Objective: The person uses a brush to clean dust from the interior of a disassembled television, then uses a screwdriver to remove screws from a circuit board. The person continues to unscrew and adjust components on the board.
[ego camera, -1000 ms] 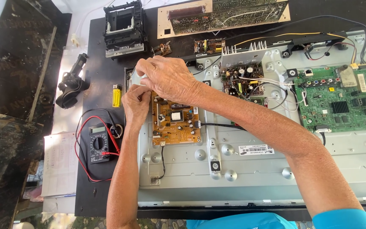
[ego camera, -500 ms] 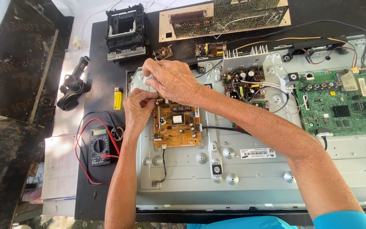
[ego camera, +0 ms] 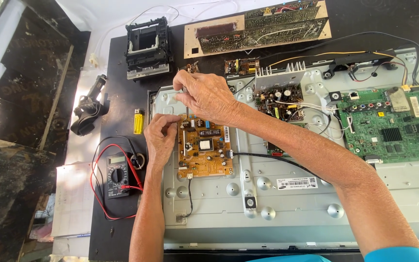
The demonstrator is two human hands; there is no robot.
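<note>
A tan circuit board [ego camera: 204, 153] is mounted on the grey metal back panel [ego camera: 287, 208] of a flat screen that lies face down. My left hand [ego camera: 160, 138] sits at the board's upper left corner, fingertips pinched on its edge. My right hand [ego camera: 204, 94] hovers just above that corner with thumb and forefinger pinched together. What they pinch is too small to make out. A black cable [ego camera: 267, 157] leaves the board's right side.
A green main board [ego camera: 394, 123] and a power board with a finned heat sink [ego camera: 280, 90] sit on the panel's right. A multimeter with red and black leads [ego camera: 116, 174], a yellow lighter [ego camera: 138, 121], a black plastic frame [ego camera: 147, 46] and long boards [ego camera: 260, 29] lie around it.
Both hands stay at the tan board's upper left corner, with only small finger movements. The view has shifted slightly.
</note>
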